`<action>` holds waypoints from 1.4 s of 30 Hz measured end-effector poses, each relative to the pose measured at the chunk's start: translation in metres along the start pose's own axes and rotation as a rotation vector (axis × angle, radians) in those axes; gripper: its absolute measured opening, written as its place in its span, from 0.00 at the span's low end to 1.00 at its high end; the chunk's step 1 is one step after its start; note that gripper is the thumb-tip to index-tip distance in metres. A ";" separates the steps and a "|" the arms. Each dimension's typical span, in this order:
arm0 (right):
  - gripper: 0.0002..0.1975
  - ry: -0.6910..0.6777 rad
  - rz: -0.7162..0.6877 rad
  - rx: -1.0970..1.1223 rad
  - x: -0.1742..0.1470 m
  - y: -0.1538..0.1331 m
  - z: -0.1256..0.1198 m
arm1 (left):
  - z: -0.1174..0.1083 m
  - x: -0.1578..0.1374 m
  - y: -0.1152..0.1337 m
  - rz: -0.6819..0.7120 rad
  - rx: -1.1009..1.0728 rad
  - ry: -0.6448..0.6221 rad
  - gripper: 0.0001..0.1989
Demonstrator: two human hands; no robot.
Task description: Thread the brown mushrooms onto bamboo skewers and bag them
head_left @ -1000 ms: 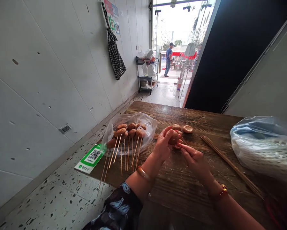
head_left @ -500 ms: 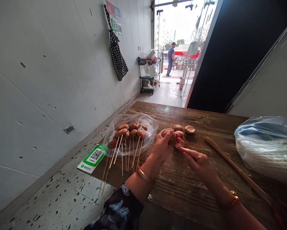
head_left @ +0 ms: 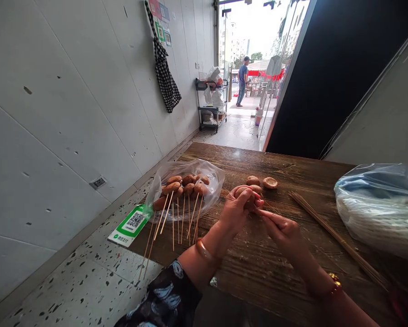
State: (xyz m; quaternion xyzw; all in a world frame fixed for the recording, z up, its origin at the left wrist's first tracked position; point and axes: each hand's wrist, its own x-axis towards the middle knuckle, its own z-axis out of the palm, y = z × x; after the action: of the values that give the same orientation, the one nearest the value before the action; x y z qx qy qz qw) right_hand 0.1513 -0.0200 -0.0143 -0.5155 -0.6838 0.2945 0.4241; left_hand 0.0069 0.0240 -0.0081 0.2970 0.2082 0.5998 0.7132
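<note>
My left hand (head_left: pixel 237 205) is closed around brown mushroom caps (head_left: pixel 242 192), its fingers partly hiding them. Just to the right, my right hand (head_left: pixel 277 223) pinches a thin wooden skewer (head_left: pixel 257 210) whose end points at the held mushrooms; how deep it sits in them is hidden. Behind my hands lie a few loose mushroom caps (head_left: pixel 253 180), and one cap (head_left: pixel 270 183) rests with its hollow side up. On the left, several skewered mushrooms (head_left: pixel 172 187) rest on a clear plastic bag (head_left: pixel 212 175), their sticks pointing toward me.
A bundle of bare skewers (head_left: pixel 326 227) lies diagonally on the wooden table (head_left: pixel 244 272). At the right is a plastic bag of white stuff (head_left: pixel 377 213). A green QR card (head_left: pixel 129 225) sits at the left edge. A cart (head_left: pixel 210 106) and a person (head_left: pixel 242 81) are farther off.
Both hands stay at nearly the same spot, with the mushrooms in the left and the skewer in the right. The view has shifted slightly.
</note>
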 end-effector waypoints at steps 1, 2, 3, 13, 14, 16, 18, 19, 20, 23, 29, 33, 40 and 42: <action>0.18 0.008 -0.003 -0.007 0.000 0.000 0.000 | 0.001 -0.001 -0.001 -0.016 0.000 -0.001 0.15; 0.18 0.015 -0.006 -0.013 0.000 0.000 0.000 | 0.002 -0.002 -0.002 -0.031 0.000 -0.001 0.16; 0.18 0.020 -0.009 -0.018 0.000 0.001 0.001 | 0.004 -0.002 -0.002 -0.044 -0.001 -0.001 0.16; 0.15 0.071 -0.094 -0.132 0.000 0.004 0.003 | 0.007 -0.004 -0.006 -0.050 -0.005 0.017 0.18; 0.15 0.067 -0.102 -0.144 0.000 0.004 0.003 | 0.007 -0.004 -0.007 -0.048 -0.002 0.013 0.18; 0.15 0.066 -0.114 -0.162 0.000 0.003 0.003 | 0.008 -0.004 -0.008 -0.038 0.003 0.005 0.17; 0.14 0.073 -0.121 -0.175 0.001 0.003 0.004 | 0.009 -0.004 -0.009 -0.030 0.001 0.002 0.16; 0.14 0.078 -0.123 -0.180 0.001 0.003 0.004 | 0.009 -0.004 -0.009 -0.028 0.000 0.001 0.16; 0.14 0.079 -0.123 -0.185 0.002 0.003 0.005 | 0.009 -0.004 -0.009 -0.026 0.000 0.003 0.15; 0.13 0.059 -0.120 -0.168 0.003 0.003 0.005 | 0.009 -0.003 -0.008 -0.031 0.012 0.013 0.15; 0.14 0.013 -0.076 -0.043 0.004 0.001 0.004 | 0.006 -0.001 0.006 -0.035 0.035 0.032 0.16; 0.15 0.009 -0.071 0.012 0.004 0.000 0.005 | 0.004 0.002 0.011 -0.011 0.018 0.044 0.17; 0.17 0.002 -0.092 0.059 0.004 0.006 0.007 | 0.002 0.003 0.006 -0.012 0.042 0.029 0.14; 0.17 0.009 -0.111 0.070 0.003 0.006 0.007 | 0.002 0.004 0.004 -0.011 0.051 0.032 0.14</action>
State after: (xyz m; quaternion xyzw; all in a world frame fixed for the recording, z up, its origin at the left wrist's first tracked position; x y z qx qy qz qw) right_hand 0.1475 -0.0149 -0.0221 -0.4631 -0.6986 0.2920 0.4607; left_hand 0.0057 0.0276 -0.0038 0.3045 0.2365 0.5949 0.7053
